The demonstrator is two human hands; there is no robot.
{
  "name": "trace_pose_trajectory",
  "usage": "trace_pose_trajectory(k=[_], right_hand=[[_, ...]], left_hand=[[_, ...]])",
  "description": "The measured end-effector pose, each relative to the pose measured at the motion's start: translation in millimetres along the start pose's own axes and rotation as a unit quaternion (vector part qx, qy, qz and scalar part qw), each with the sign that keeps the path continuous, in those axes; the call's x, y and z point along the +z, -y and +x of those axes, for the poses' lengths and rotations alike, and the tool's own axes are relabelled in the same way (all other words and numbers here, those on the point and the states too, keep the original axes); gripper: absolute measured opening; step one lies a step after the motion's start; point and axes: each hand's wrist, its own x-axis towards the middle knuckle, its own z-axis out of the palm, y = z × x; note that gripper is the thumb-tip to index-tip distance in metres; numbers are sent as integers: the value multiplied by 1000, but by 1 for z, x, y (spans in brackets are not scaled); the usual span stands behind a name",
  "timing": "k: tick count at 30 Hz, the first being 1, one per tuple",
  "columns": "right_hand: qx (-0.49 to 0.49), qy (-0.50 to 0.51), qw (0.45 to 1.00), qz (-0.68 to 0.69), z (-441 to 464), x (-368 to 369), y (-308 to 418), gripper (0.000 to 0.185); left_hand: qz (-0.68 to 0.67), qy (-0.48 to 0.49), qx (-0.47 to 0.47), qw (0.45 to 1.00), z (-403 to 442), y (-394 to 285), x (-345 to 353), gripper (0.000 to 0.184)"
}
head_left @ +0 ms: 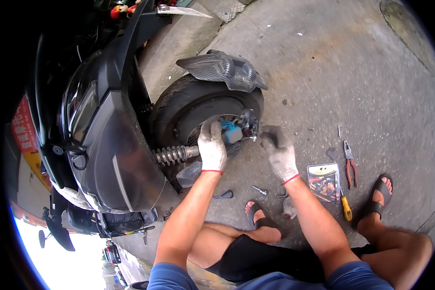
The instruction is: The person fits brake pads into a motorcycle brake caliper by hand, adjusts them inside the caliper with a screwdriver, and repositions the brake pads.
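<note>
My left hand (pixel 212 151), in a grey-white work glove with a red cuff, is closed at the edge of a turquoise brake caliper (pixel 233 134) beside the scooter wheel (pixel 181 108). Its fingertips are partly hidden there. A dark metal hub part (pixel 249 123) sits just past the caliper. To the right, my right hand (pixel 280 152), gloved the same way, hovers with curled, pinched fingers. Whatever may be between them is too small to make out. A coil-spring shock absorber (pixel 174 155) runs up to my left wrist.
The black scooter (pixel 106 150) fills the left side. A patterned mudguard (pixel 224 70) juts over the tyre. On the concrete lie red-handled pliers (pixel 351 164), a yellow-handled screwdriver (pixel 346 205), a blister pack (pixel 323 182), a bolt (pixel 259 190) and a black lever-shaped piece (pixel 224 195).
</note>
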Motion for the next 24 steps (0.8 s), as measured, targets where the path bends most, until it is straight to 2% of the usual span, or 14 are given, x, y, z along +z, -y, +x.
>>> trace_pose_trajectory(k=[2,4,6,8,10,12,14,16,18,19,20,22,23,24], right_hand=[[24,26,999,35,-6,10,6,27],[142,83,973,160,-13,22,18,30],[162,92,959,213,-21,23,24,33],[160,104,955,228,-25,19,16,32],[166,109,964,176,-23,2,19,36],[186,112,975,50,-10,-14,21,34],[124,199,965,-119,19,-38,32,31],[-16,304,866,-398,69,-82,22,33],[-1,343,701,-625,80,-134,77,26],[-4,424,541,-726,91,-174,87,23],[-9,453,438,-776,90,-223,101,22],[45,426,402,-809,56,-307,139,25],[81,438,321,-836,33,-352,141,28],[165,439,336,-817,1,-398,135,33]], left_hand=[[-182,36,-127,974,-8,-24,-3,31],[-182,34,-119,975,-16,-37,-5,32],[-191,105,-177,960,-26,-44,-10,33],[-192,120,-164,960,-33,-41,-10,40],[-232,147,-130,953,-41,-43,-12,51],[-259,162,-139,942,-46,-38,-18,58],[-198,220,-125,947,-48,-25,-20,58],[-187,247,-149,939,-51,-42,-22,55],[-126,276,-148,941,-49,-48,-27,50],[-113,299,-147,936,-49,-52,-29,45],[-99,313,-156,931,-49,-51,-28,41],[-24,381,-142,914,-47,-48,-29,37],[32,399,-134,907,-47,-55,-26,32],[22,400,-136,906,-48,-47,-18,32]])
